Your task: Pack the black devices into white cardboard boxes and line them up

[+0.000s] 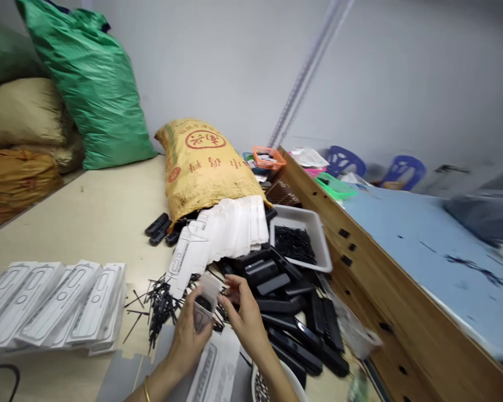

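My left hand [188, 326] is wrapped round a small white box [209, 285], tilted with its end open toward me. A black piece [203, 303] shows inside the opening. Close against the box's right edge is my right hand [241, 312], its fingers bent and thumb apart from them; whether the tips touch the box is hard to see. Beneath the hands lies a flat white printed box [218, 368] on a grey mat [119, 377]. Loose thin black strips [161, 307] lie to the left, and black plastic housings [272, 276] are heaped on the right.
White printed boxes [67, 304] lie in a row at the left. A yellow sack [209, 167] stands behind a fanned stack of white cartons [235, 226]. A grey tray [321, 240] holds black strips. A bowl of small metal parts [260, 388] sits by my right forearm, near a wooden divider [385, 301].
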Demonstrator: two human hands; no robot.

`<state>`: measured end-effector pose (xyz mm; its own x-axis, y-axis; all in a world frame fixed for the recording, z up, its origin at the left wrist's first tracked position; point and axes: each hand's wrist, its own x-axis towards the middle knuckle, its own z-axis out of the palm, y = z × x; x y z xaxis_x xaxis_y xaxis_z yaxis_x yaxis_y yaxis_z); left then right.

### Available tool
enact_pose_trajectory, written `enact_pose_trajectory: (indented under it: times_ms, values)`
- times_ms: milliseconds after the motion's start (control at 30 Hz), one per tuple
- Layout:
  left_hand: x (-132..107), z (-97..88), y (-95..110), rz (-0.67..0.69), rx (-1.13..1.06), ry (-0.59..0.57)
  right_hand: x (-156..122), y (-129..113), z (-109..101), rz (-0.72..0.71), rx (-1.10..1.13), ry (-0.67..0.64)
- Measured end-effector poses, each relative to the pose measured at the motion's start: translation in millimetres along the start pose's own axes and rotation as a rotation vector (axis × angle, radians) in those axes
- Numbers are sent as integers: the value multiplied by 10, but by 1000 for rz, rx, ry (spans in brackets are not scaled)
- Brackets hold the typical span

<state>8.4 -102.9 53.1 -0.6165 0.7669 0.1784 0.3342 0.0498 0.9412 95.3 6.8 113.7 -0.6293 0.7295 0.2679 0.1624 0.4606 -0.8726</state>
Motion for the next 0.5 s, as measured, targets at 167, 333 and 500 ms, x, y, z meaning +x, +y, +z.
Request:
enact_pose_trajectory:
  times_ms: [167,333,500]
  values:
    - [118,-62,107,87,-81,-148,-40,226,416,102,236,157]
    - [171,-198,192,7,-235,-206,-221,76,566,-178,60,155]
    - [137,-207,144,-38,-211,-231,-201,-2,562,-11,40,210]
